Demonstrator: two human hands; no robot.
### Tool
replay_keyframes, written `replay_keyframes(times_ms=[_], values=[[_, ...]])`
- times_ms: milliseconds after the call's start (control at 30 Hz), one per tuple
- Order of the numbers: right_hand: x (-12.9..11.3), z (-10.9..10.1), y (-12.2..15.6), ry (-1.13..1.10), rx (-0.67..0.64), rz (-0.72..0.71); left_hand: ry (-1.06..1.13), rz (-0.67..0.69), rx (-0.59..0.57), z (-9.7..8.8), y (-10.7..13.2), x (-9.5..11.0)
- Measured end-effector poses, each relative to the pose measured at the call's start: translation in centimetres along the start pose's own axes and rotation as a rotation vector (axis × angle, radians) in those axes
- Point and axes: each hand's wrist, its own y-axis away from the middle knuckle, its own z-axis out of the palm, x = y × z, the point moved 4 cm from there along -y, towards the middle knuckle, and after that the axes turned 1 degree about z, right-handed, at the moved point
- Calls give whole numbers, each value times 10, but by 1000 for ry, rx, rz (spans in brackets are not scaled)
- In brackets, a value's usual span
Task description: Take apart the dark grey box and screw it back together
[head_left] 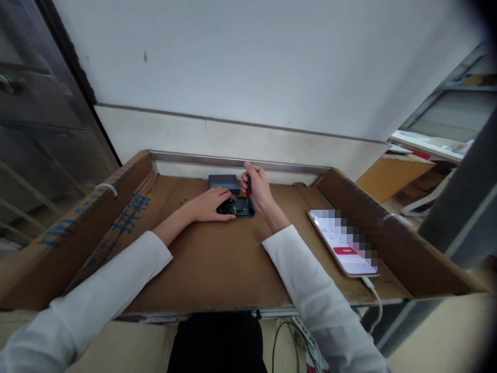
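A green circuit board (pixel 243 207) sits in a small dark case on the cardboard surface in front of me. My left hand (pixel 212 204) rests around the left side of the case, thumb at its near edge and fingers at its far edge. In my right hand (pixel 259 189) is a screwdriver (pixel 249 186) with a dark and red handle, held upright with its shaft pointing down at the board. Behind the case lies a dark grey box-shaped cover (pixel 224 182). Several tiny dark bits, perhaps screws (pixel 183 201), lie left of it.
A cardboard tray (pixel 217 269) with raised side walls covers the table. On its right lies a phone (pixel 341 243) with a lit screen and a white cable (pixel 375 295) running off the front edge. A white wall (pixel 248 67) stands behind, and a metal door (pixel 42 98) at left.
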Motion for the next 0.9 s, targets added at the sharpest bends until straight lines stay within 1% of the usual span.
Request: replay_keyframes(times_ms=[167, 333, 433, 633, 900], values=[[0, -4, -2, 14, 27, -28, -3, -3, -6, 0, 0, 0], [0, -3, -2, 14, -44, -9, -4, -3, -1, 0, 0, 0], [0, -1, -2, 12, -65, 5, -4, 1, 1, -1, 0, 1], [1, -2, -2, 27, 18, -26, -8, -1, -3, -1, 0, 1], [0, -3, -3, 70, -77, -27, -8, -1, 3, 0, 0, 0]])
